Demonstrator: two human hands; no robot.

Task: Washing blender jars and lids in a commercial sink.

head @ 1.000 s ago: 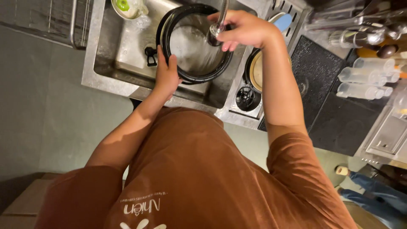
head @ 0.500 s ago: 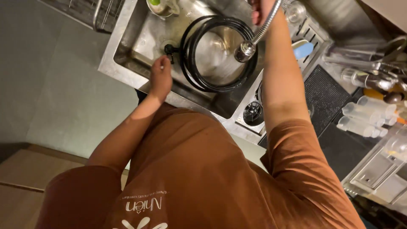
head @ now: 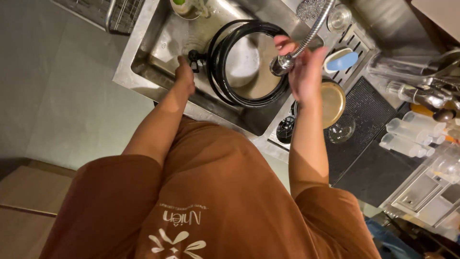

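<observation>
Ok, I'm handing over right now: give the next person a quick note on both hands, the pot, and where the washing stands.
Left hand: on the handle side of the black pot, steadying it in the steel sink.
Right hand: open beside the hose sprayer head, which hangs over the pot.
Done: pot sits in the sink and looks wet inside.
Left: rinsing looks unfinished; the pot is not yet out of the sink.
</observation>
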